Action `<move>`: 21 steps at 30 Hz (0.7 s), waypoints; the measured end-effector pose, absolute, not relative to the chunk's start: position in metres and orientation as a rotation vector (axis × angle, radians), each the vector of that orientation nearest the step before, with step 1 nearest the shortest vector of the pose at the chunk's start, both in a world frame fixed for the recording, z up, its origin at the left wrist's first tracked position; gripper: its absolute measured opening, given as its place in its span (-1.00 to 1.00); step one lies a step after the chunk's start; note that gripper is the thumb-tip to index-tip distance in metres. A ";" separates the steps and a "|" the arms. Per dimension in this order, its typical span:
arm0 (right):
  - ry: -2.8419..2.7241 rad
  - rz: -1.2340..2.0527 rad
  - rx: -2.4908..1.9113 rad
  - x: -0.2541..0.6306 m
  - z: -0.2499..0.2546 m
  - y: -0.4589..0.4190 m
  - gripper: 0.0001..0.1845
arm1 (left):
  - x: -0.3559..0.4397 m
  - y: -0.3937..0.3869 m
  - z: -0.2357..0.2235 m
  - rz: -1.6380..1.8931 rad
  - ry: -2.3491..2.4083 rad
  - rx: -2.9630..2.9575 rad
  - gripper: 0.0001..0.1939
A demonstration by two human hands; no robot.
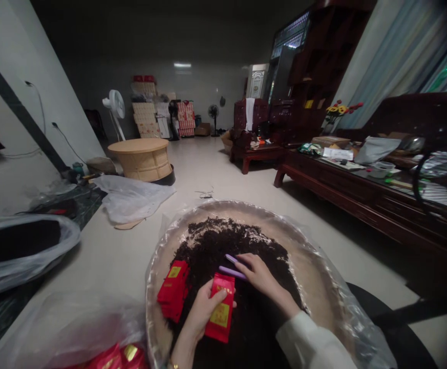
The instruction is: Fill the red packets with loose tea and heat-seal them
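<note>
A large round tray (315, 266) lined with clear plastic lies in front of me, heaped with dark loose tea leaves (223, 241). My left hand (202, 310) grips a small red packet with a gold label (220, 312), held upright over the leaves. My right hand (261, 279) is closed on purple tongs (231, 267) whose tips point left at the packet's top. A stack of red packets (174, 289) rests on the tray's left side.
More red packets (111, 356) lie in a plastic bag at the lower left. A plastic-lined bag of dark leaves (19, 246) sits at far left. A round wooden table (142, 156) stands behind, and a long dark wooden bench (361, 189) runs along the right.
</note>
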State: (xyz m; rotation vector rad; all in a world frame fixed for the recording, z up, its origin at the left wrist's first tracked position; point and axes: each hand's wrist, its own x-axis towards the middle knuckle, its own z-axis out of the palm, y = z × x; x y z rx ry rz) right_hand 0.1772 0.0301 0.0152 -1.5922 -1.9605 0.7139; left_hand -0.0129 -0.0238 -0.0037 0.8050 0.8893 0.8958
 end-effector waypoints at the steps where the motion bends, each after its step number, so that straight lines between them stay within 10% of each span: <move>1: -1.955 0.714 -1.530 0.173 0.017 0.027 -0.70 | -0.011 -0.024 -0.002 0.897 0.886 0.808 -0.44; 21: -1.841 1.139 -1.194 0.158 0.030 -0.001 -0.82 | -0.029 -0.015 -0.037 1.219 1.294 0.993 -0.51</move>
